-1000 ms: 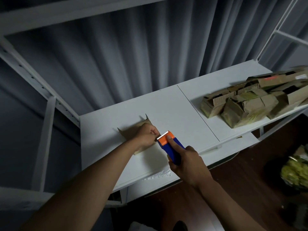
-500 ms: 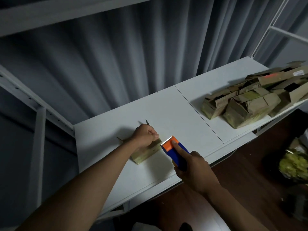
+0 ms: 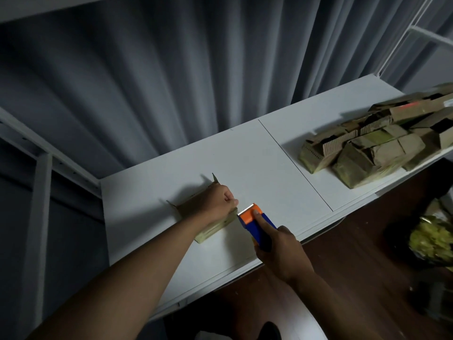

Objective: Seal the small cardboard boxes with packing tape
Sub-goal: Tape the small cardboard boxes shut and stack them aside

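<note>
**Ana:** Head view first: what takes up the most room?

**Ben:** Grey pleated curtain (image 3: 171, 82) across the whole back, behind a white shelf (image 3: 269, 173) made of two panels with a seam between them. White frame posts (image 3: 39, 217) stand at the left, and dark wooden floor (image 3: 355, 278) shows below the shelf's front edge.

**Ana:** What else lies around?

**Ben:** A pile of small cardboard boxes (image 3: 372, 148) sits on the right panel, well apart from the hands. Down on the floor at the right there is a blurred yellow-green heap (image 3: 431, 239); I cannot tell what it is.

**Ana:** And the box being worked on?

**Ben:** One small box (image 3: 215, 227) lies on the left panel near the front edge, with flap corners sticking up at the back. The left hand (image 3: 215, 202) rests on top of it with fingers curled, covering most of the lid, so the seam is hidden.

**Ana:** The other hand?

**Ben:** The right hand (image 3: 279, 249) grips a blue and orange tape dispenser (image 3: 255, 222), forefinger stretched along its orange head. The toothed edge sits just beside the box's right end.
</note>
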